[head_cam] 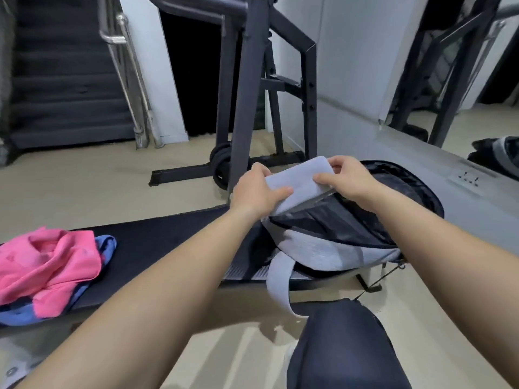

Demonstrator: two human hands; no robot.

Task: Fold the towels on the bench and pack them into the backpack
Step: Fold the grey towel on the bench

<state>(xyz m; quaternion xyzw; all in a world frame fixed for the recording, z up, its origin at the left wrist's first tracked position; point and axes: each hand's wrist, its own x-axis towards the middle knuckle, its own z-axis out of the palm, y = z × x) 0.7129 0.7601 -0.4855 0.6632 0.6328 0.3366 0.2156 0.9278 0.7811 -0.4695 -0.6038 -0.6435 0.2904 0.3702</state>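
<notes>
A folded pale grey towel [299, 182] stands half inside the open mouth of a grey backpack [323, 248] with a black lining, which lies on the right end of the black bench [157, 234]. My left hand [255, 192] grips the towel's left edge, thumb across its front. My right hand [346, 175] pinches its top right corner, thumb on the front face. A crumpled pink towel [47, 265] lies on a blue towel [108, 247] at the bench's left end.
A dark steel gym rack [247, 88] with weight plates [220, 164] stands behind the bench. Stairs with a metal rail rise at the back left. A mirror and a wall ledge run along the right. My dark-clad knee [342, 343] is below the backpack's hanging strap [278, 287].
</notes>
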